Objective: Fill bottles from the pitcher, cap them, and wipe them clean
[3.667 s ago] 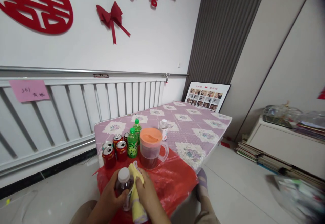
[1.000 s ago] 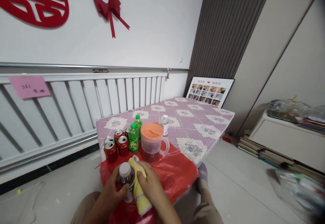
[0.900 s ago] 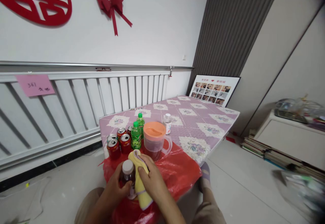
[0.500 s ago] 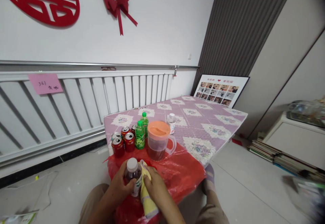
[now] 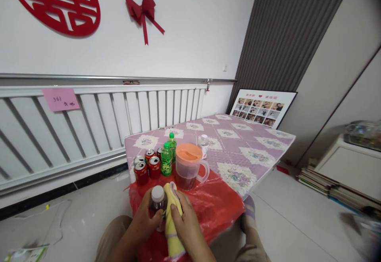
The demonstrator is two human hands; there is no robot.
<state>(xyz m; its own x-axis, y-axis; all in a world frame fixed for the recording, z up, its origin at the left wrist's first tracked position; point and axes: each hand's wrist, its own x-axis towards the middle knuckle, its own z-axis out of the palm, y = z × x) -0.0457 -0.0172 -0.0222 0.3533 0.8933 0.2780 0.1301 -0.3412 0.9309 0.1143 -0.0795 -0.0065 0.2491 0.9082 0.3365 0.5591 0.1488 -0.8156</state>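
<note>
A clear bottle [image 5: 158, 203] with a white cap and dark liquid stands upright in my left hand [image 5: 144, 219], fingers wrapped round its side. My right hand [image 5: 185, 216] grips a folded yellow cloth [image 5: 172, 230] and presses it against the bottle's right side. Both are over a red plastic sheet [image 5: 210, 204] at the table's near corner. Just beyond stands a clear pitcher [image 5: 186, 171] with an orange lid and some dark liquid in it. The bottle's lower part is partly hidden by my fingers and the cloth.
Several red drink cans [image 5: 154, 167] and two green-capped bottles [image 5: 166, 163] stand left of the pitcher. A white-capped bottle [image 5: 204, 145] is behind it. The table has a purple patterned cover [image 5: 229, 135]. A white radiator [image 5: 104, 115] runs along the wall.
The cloth has shifted up slightly along the bottle's side with my right hand. My left hand keeps its hold on the bottle. The whole view has moved a little.
</note>
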